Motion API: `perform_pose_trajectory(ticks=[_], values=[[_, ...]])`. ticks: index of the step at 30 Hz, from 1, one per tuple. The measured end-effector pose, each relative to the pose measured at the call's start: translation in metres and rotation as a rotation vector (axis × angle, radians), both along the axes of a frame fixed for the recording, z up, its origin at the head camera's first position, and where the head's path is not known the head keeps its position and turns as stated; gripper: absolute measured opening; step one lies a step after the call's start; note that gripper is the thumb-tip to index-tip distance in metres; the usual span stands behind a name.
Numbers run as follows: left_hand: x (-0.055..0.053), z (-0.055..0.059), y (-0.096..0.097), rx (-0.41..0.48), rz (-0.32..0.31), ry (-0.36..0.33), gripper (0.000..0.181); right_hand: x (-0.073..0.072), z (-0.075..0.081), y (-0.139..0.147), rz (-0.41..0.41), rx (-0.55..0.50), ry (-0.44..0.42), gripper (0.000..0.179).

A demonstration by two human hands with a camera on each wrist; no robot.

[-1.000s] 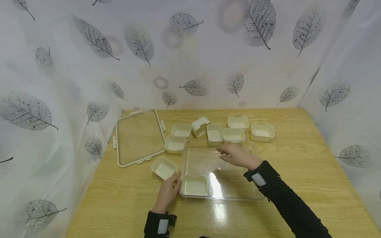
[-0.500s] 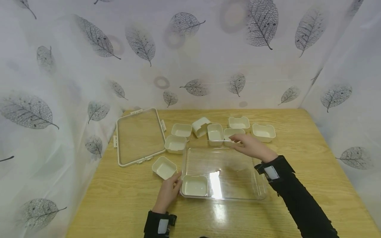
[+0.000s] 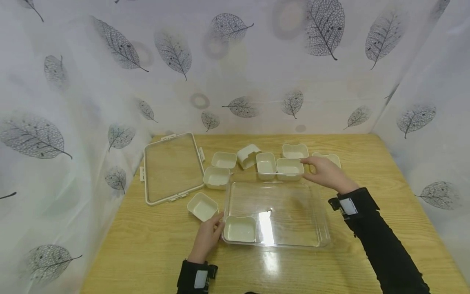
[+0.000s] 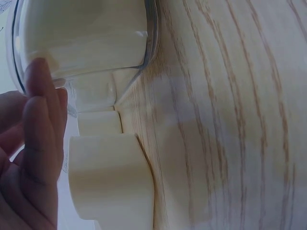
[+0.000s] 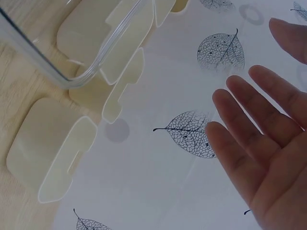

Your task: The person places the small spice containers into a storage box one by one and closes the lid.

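Observation:
A clear plastic box [image 3: 293, 220] lies on the table, with one cream bin [image 3: 240, 229] in its near left corner. Straight fingers of my left hand [image 3: 206, 240] touch the box's left wall, as the left wrist view also shows. Another cream bin [image 3: 202, 207] stands tilted round just beyond that hand. Over the box's far right corner hovers my right hand [image 3: 327, 174], fingers relaxed and holding nothing; the right wrist view shows its bare palm [image 5: 278, 167]. Its fingertips are right by a cream bin [image 3: 289, 168] behind the box, and it partly hides a bin [image 3: 333, 158] farther right.
Several more cream bins stand behind the box, one of them tipped on its side [image 3: 248, 156]. A clear lid with a cream frame [image 3: 146, 179] and clips lies at the back left. Leaf-printed curtain [image 3: 257, 81] encloses the table's back and sides.
My right hand has moved right and away from me, from over the middle of the box to its far right corner. My left hand and the box have stayed put.

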State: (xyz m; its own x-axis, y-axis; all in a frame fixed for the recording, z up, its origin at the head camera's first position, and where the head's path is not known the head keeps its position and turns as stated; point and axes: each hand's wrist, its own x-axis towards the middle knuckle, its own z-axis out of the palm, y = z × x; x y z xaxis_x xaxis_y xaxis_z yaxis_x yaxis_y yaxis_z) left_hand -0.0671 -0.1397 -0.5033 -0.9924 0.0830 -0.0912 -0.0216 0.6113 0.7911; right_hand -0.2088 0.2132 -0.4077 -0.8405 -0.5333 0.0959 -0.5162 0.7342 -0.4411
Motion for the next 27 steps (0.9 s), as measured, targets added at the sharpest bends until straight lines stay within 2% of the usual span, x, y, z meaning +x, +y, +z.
perform_pose_trajectory(ticks=[5, 12, 19, 27], values=[[0.0, 0.0, -0.001, 0.008, -0.004, 0.006, 0.034, -0.006, -0.002, 0.014, -0.054, -0.005, -0.035, 0.044], [0.0, 0.0, -0.001, 0.004, 0.0, -0.005, 0.034, -0.016, 0.007, 0.034, -0.148, 0.018, -0.101, 0.054], [0.0, 0.001, -0.001, 0.004, -0.001, 0.007, 0.034, -0.028, 0.008, 0.047, -0.166, 0.029, -0.12, 0.061], [0.0, 0.001, -0.001, -0.01, -0.005, 0.0, 0.034, -0.041, -0.01, 0.061, -0.144, 0.097, -0.108, 0.063]])
